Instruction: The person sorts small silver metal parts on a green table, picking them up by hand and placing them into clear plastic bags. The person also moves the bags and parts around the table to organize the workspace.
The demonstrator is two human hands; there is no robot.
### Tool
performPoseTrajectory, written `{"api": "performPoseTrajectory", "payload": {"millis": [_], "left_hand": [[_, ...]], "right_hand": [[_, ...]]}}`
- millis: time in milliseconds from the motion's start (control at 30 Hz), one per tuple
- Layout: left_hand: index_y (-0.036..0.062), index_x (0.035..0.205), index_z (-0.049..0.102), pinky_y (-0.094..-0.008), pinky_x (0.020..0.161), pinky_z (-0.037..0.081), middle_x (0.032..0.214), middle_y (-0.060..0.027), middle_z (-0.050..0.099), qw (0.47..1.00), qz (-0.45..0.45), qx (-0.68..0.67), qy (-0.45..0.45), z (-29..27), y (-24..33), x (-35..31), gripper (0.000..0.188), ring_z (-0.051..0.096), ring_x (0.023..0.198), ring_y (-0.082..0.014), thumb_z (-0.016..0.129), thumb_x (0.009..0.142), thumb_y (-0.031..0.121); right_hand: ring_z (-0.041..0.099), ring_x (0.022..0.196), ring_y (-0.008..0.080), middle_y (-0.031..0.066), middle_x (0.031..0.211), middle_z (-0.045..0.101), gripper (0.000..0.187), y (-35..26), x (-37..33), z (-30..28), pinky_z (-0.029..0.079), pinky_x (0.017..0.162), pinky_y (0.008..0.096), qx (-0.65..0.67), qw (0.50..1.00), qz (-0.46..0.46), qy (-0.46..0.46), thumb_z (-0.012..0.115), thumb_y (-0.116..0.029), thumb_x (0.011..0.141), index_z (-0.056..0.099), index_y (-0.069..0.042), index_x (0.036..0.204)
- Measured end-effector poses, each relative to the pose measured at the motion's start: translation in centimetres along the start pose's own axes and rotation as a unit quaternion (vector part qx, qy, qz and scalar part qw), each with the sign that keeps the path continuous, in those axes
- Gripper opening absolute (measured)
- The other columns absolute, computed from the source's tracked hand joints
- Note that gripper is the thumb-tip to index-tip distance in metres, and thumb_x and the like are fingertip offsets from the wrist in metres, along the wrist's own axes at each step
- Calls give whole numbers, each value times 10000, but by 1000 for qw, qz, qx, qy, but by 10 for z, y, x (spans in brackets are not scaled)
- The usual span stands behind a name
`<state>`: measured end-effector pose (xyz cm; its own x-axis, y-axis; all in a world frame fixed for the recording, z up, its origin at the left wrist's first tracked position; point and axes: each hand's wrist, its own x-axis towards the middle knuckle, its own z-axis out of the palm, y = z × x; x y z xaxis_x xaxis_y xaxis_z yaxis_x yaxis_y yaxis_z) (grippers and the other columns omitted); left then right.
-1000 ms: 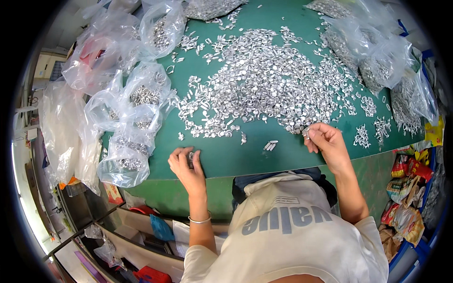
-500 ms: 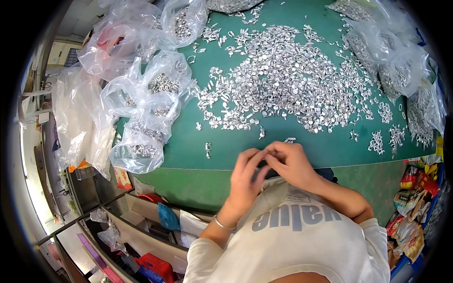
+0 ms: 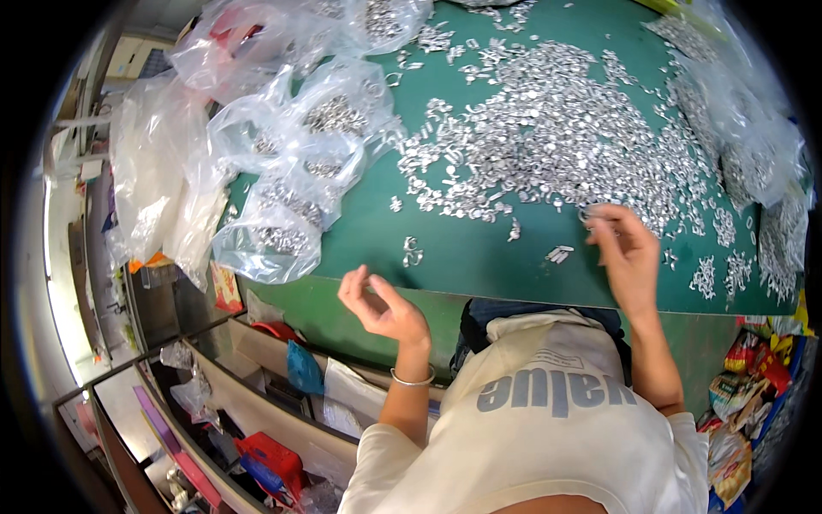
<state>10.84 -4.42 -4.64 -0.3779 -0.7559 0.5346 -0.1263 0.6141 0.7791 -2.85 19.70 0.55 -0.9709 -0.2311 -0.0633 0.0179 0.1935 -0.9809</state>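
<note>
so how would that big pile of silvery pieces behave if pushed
The pile of silvery pieces would likely spread rather than slide as one, since it lies loose on the green tabletop. Its metallic shine suggests it may feel fairly heavy.

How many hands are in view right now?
2: the left hand at the near edge of the green table, and the right hand by the near side of the metal-piece heap. No others show.
</note>
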Motion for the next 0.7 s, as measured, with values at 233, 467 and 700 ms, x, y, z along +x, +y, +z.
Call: {"api": "performPoseTrajectory", "payload": {"millis": [233, 467, 700], "left_hand": [[30, 1220, 531, -431, 941, 350, 1199, -170, 485, 960, 78, 136, -233, -3, 11, 4, 456, 439, 1127, -328, 688, 793, 67], [67, 1156, 584, -427, 927, 355, 1149, -135, 517, 938, 78, 220, -254, 16, 0, 31, 384, 468, 1077, -323, 709, 798, 125], [24, 1023, 642, -352, 892, 425, 1022, -109, 607, 922, 113, -2, -371, 60, 77, 3, 261, 574, 976, -267, 671, 771, -35]], "right_hand": [[564, 694, 138, 84, 911, 635, 117, 11, -4, -50, 443, 592, 248, -271, 952, -100, 105, 611, 27, 845, 629, 16, 960], [572, 760, 279, 129, 861, 622, 112, 3, -11, -80, 463, 666, 344, -324, 939, -94, 61, 648, 39, 783, 614, 20, 888], [485, 956, 265, 60, 1038, 541, 253, 11, -1, -50, 361, 789, 378, -413, 892, -179, 33, 703, -55, 740, 607, -64, 974]]}}
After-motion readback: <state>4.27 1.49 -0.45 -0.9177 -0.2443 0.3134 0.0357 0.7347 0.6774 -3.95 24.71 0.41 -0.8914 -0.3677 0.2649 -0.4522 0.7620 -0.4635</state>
